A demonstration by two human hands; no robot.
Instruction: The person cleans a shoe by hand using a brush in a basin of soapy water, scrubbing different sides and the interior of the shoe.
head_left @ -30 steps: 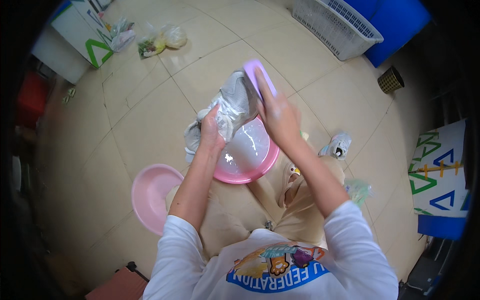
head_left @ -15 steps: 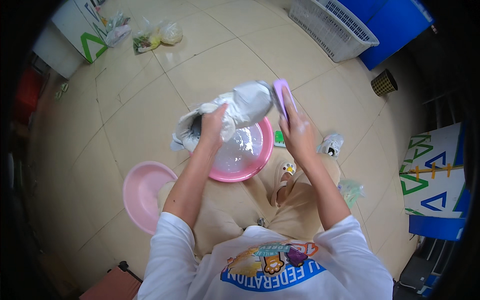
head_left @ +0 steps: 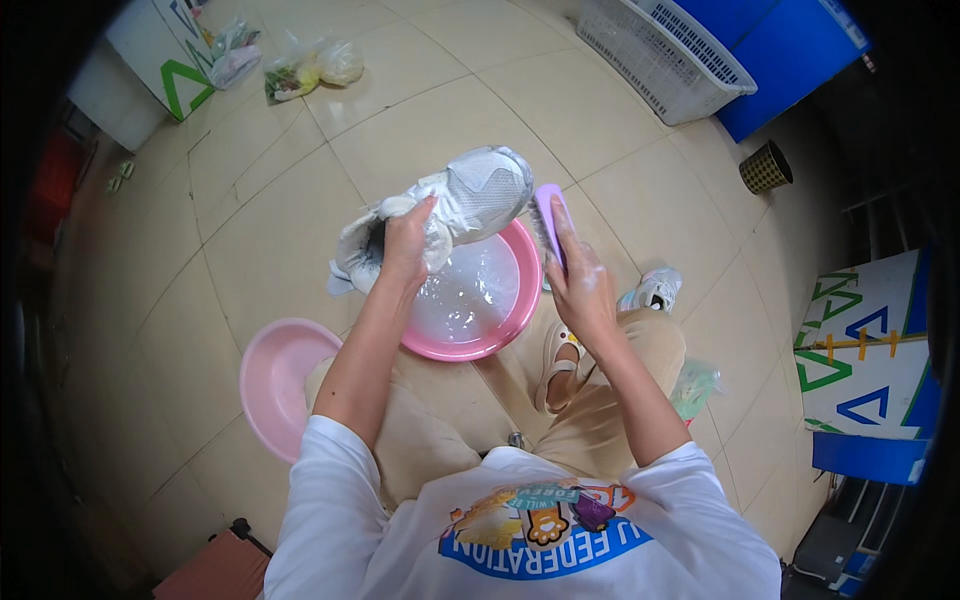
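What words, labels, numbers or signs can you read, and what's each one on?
Words are described, not copied.
Shirt: large lettering on a curved blue band, upside down here; smaller lettering on a teal strip.
White carton at right: green and blue angular marks.
White box at upper left: green angular mark.
Blue panel at upper right: pale label, too small to read.
Held shoe, brush, darker pink basin: no readable text.

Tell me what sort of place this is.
Indoors, probably a storeroom or utility area, though a lived-in room is possible: there is a tiled floor, a pale slatted crate and a taped box at the right.
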